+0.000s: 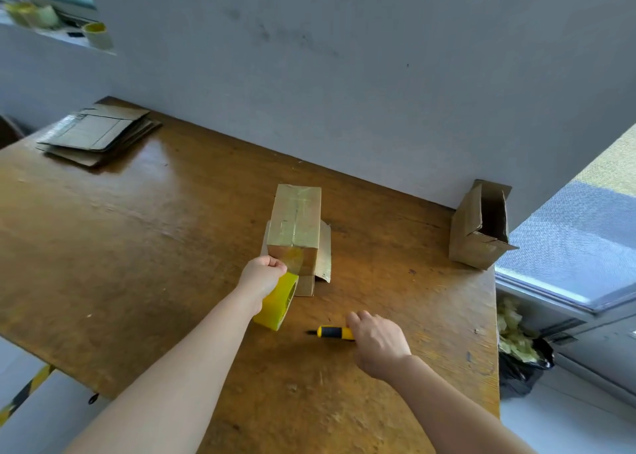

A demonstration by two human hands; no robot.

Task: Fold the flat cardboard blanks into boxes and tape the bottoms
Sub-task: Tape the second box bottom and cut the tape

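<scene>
At the far left of the wooden bench (137, 233) we see a stack of flat cardboard blanks (98, 135), lying well apart from everything else. On the window ledge above it, far left, stand a few tape rolls (98, 35), blurred.

Moving right, our left hand (263, 274) is closed around a yellow tape roll (277, 307), held on edge just above the bench. A clear strip of tape (294, 259) runs from the roll up onto the near end of the folded box (296, 228), which stands mid-bench with its taped bottom facing up and its loose flaps spread against the wood beneath.

Right of the roll, a yellow and black utility knife (332, 332) lies on the bench, its tip pointing left. Our right hand (377, 341) covers the knife's right end, fingers curled at the handle; we cannot tell whether they grip it or only touch it.

At the far right corner, against the grey wall (344, 74), a second box (481, 224) rests on its side with its open mouth facing right. Beyond the bench's right edge, a black bag (523, 371) on the floor holds pale crumpled scraps.
</scene>
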